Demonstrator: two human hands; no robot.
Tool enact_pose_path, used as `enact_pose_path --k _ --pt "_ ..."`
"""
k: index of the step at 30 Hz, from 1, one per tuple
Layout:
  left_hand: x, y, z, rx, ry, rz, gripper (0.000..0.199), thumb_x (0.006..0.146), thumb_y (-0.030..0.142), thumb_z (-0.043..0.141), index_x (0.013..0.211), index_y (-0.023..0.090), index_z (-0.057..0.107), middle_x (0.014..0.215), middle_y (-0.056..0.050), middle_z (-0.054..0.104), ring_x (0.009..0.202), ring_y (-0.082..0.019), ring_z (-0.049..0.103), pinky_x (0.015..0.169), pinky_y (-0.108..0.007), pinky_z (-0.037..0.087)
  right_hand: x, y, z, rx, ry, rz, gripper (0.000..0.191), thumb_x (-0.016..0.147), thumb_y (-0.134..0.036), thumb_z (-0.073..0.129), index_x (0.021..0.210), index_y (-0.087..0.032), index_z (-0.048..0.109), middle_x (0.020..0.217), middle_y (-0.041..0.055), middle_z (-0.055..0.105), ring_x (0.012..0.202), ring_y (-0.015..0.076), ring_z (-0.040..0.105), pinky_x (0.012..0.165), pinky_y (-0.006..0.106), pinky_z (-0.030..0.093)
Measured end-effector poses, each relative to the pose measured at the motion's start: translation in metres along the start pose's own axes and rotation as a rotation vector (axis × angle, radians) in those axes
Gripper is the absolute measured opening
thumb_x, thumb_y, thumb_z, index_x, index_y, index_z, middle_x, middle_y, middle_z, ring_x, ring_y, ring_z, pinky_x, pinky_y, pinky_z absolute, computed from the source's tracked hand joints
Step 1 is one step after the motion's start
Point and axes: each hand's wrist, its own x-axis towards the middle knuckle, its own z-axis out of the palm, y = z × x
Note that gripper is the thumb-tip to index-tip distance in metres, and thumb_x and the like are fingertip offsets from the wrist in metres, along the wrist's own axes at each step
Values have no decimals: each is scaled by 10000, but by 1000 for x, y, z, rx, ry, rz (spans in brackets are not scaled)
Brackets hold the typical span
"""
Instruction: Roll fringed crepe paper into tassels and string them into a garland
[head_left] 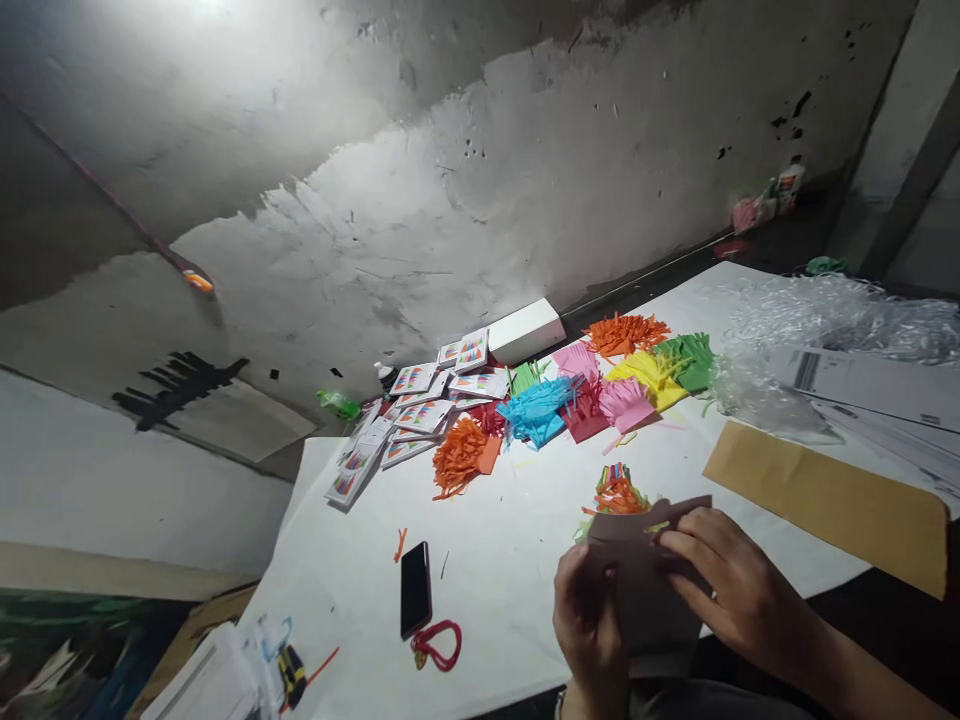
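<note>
Low at the right, my left hand (pixel 591 610) grips the left edge of a brown paper envelope (pixel 637 590), which lies in shade. My right hand (pixel 720 575) pinches the folded upper edge of that envelope. A small yellowish scrap (pixel 657 527) shows at the right fingertips. Just beyond the envelope's top lies a bundle of orange and multicolored fringed paper (pixel 619 490); whether it touches the envelope is unclear. Farther back, fringed tissue paper tassels lie in a row, among them a blue one (pixel 541 408), an orange one (pixel 461 460) and a yellow one (pixel 651 378).
Several printed card packs (pixel 420 417) are piled at the back left beside a white box (pixel 526 332). A phone (pixel 416 590) and a red cord loop (pixel 442 645) lie left of my hands. To the right are a flat brown envelope (pixel 825 505) and clear plastic bags (pixel 817 320).
</note>
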Motion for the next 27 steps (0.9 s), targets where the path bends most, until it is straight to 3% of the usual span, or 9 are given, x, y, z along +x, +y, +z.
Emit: enact_pose_path --k 5,8,11,13,17,21,22,24,27 --pt "-5 4 -2 51 -150 170 308 858 190 663 1166 211 667 1092 -129 723 1020 -255 697 877 -385 591 10 -6 -11 176 -388 163 145 854 -108 555 881 -233 624 842 20 685 751 199 660 628 292 526" --pt "-2 17 -1 151 -253 176 419 883 211 625 1300 198 600 1212 -172 679 1125 -292 649 930 -440 561 22 -7 -21 246 -521 154 181 852 -91 550 813 -246 634 805 2 682 756 198 648 626 281 501" --pt "3 30 -1 215 -412 119 454 915 239 567 1367 199 548 1288 -186 639 1190 -314 608 982 -489 512 31 -8 -24 314 -500 48 200 899 -120 531 910 -260 673 866 6 714 797 195 664 672 280 510" --pt "4 34 -3 173 -481 88 364 929 258 540 1282 220 624 1176 -163 702 1082 -299 666 929 -457 541 33 -9 -21 300 -453 -27 250 906 -102 497 958 -261 682 879 11 724 782 191 675 663 280 515" --pt "6 33 -8 106 -408 -31 257 929 364 543 1007 209 732 865 -109 742 765 -241 688 712 -347 575 23 -6 -15 187 -179 -113 288 907 -85 522 1086 -260 664 917 22 712 872 200 673 847 342 527" --pt "14 33 -13 67 -229 -190 314 932 434 541 966 180 723 875 -95 730 779 -218 662 690 -288 547 -7 9 -8 158 285 226 627 812 -265 749 1381 -271 487 1316 102 586 1222 305 553 1055 486 436" --pt "16 33 -14 50 -214 -232 331 926 450 549 983 172 720 900 -100 732 805 -223 663 705 -286 546 -15 11 -5 258 249 353 708 790 -329 772 1417 -256 451 1375 122 548 1251 325 533 1034 484 463" --pt "18 34 -14 18 -196 -288 365 911 481 567 1003 160 715 923 -107 733 831 -229 665 719 -285 546 -28 12 2 548 -5 556 652 803 -418 745 1378 -214 513 1336 135 595 1194 336 583 952 446 536" --pt "16 33 -9 7 -190 -289 442 886 543 575 1072 162 699 1019 -128 727 908 -251 667 772 -305 549 -34 5 10 811 -199 807 330 869 -478 643 1002 -186 722 941 77 747 909 302 698 758 362 597"
